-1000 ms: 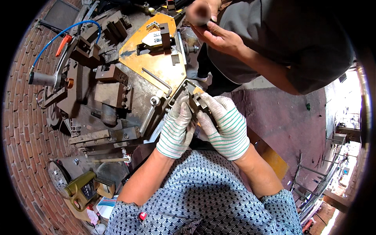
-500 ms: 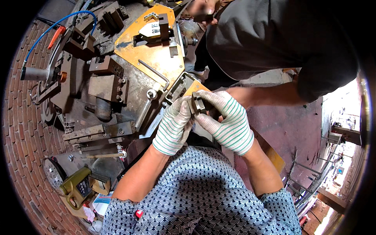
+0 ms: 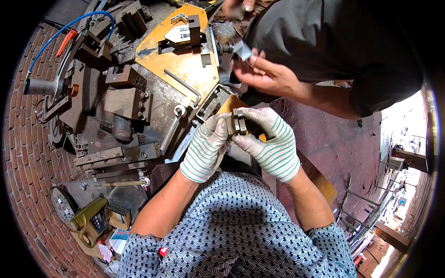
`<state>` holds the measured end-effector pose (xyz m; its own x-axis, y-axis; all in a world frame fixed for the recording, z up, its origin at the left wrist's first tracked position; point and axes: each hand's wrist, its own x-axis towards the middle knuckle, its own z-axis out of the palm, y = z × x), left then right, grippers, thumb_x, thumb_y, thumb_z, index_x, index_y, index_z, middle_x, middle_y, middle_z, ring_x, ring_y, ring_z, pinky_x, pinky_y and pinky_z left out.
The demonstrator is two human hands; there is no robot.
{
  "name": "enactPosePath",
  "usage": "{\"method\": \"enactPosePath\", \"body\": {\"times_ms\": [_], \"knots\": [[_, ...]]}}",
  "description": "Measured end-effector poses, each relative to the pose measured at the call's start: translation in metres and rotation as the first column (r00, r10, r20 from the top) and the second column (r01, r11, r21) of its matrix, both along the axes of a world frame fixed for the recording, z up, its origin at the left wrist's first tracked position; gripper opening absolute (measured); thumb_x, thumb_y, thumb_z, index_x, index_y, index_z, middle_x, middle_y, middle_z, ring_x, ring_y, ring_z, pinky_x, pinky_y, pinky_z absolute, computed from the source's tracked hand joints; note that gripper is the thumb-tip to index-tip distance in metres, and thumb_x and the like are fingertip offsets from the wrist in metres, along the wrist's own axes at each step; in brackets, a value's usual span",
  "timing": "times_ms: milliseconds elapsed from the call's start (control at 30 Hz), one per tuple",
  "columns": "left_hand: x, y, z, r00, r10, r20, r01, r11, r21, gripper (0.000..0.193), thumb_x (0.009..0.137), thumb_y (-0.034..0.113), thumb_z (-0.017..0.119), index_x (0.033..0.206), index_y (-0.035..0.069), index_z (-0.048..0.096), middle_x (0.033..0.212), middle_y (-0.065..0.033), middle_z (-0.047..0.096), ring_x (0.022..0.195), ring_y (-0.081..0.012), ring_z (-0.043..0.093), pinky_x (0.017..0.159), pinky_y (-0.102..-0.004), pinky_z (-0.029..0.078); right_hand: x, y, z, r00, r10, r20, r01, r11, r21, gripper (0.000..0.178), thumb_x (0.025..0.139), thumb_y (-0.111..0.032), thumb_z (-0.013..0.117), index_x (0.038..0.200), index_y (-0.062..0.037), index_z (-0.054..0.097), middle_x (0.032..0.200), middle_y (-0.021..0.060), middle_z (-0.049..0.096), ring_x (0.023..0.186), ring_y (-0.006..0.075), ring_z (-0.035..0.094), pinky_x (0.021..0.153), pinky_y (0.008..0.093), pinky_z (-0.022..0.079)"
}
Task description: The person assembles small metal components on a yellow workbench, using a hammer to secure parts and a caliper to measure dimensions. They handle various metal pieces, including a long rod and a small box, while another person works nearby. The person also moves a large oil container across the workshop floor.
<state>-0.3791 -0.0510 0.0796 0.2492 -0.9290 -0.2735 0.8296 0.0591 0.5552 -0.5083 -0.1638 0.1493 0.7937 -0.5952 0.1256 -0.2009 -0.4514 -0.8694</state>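
Note:
Between my two gloved hands is a small dark metal block point(image 3: 238, 121) with a notched, shiny face. My left hand point(image 3: 207, 148) is closed on its left side, the thumb lying along it. My right hand point(image 3: 271, 143) pinches the right side with fingers above and thumb below. Both gloves are white with green stripes. Just beyond the block stands an open metal frame point(image 3: 214, 103) at the bench corner. Above my right hand, a co-worker's hand point(image 3: 273, 76) holds a small silvery angled metal piece point(image 3: 243, 50).
On the bench at left lie a yellow machine plate point(image 3: 197, 76), a hex key point(image 3: 183, 85), a metal-handled tool point(image 3: 171, 132) and several steel blocks point(image 3: 123, 104). A green oil jug point(image 3: 92, 222) stands low at left. The co-worker's dark-clothed body point(image 3: 320, 41) fills the upper right.
The co-worker's hand has moved up and away from beside my right hand and now shows a silvery piece. My hands keep their hold on the block, which has turned slightly.

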Motion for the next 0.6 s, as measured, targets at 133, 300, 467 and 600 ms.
{"method": "enactPosePath", "body": {"times_ms": [133, 300, 467, 600], "knots": [[0.001, 0.004, -0.008, 0.997, 0.004, 0.080, -0.006, 1.000, 0.026, 0.028, 0.102, 0.027, 0.059, 0.121, 0.006, 0.061, 0.110, -0.0071, 0.066, 0.103, -0.0185, 0.066, 0.094, -0.0350, 0.054, 0.002, 0.002, -0.002, 0.998, -0.017, 0.059, 0.016, 0.999, 0.029, 0.045, 0.078, -0.014, 0.083, 0.118, -0.0025, 0.067, 0.102, 0.0116, 0.066, 0.094, 0.0227, 0.065, 0.086, 0.0328, 0.052], [0.002, 0.006, -0.002, 0.996, 0.004, 0.091, -0.007, 0.999, 0.035, 0.027, 0.103, 0.026, 0.058, 0.121, 0.006, 0.061, 0.107, -0.0067, 0.067, 0.101, -0.0179, 0.066, 0.094, -0.0337, 0.054, 0.000, 0.003, -0.003, 0.999, -0.018, 0.049, 0.014, 0.996, 0.087, 0.044, 0.078, -0.014, 0.083, 0.118, -0.0022, 0.067, 0.102, 0.0111, 0.066, 0.095, 0.0216, 0.065, 0.087, 0.0329, 0.052], [0.002, 0.008, -0.002, 0.994, -0.033, 0.100, 0.031, 0.999, 0.021, 0.030, 0.103, 0.027, 0.058, 0.124, 0.005, 0.059, 0.109, -0.0081, 0.067, 0.101, -0.0187, 0.067, 0.095, -0.0338, 0.054, 0.000, 0.006, -0.001, 0.998, -0.042, 0.038, 0.036, 0.989, 0.146, 0.044, 0.079, -0.014, 0.083, 0.118, -0.0019, 0.067, 0.104, 0.0106, 0.066, 0.096, 0.0207, 0.065, 0.087, 0.0328, 0.052], [0.001, 0.008, 0.003, 0.975, -0.012, 0.223, 0.008, 1.000, 0.019, 0.035, 0.103, 0.029, 0.057, 0.127, 0.003, 0.058, 0.112, -0.0101, 0.067, 0.105, -0.0204, 0.067, 0.096, -0.0350, 0.053, -0.002, 0.006, -0.003, 0.998, -0.047, 0.037, 0.042, 0.990, 0.132, 0.044, 0.079, -0.013, 0.083, 0.118, -0.0016, 0.066, 0.104, 0.0099, 0.066, 0.097, 0.0196, 0.065, 0.088, 0.0320, 0.052]]}}
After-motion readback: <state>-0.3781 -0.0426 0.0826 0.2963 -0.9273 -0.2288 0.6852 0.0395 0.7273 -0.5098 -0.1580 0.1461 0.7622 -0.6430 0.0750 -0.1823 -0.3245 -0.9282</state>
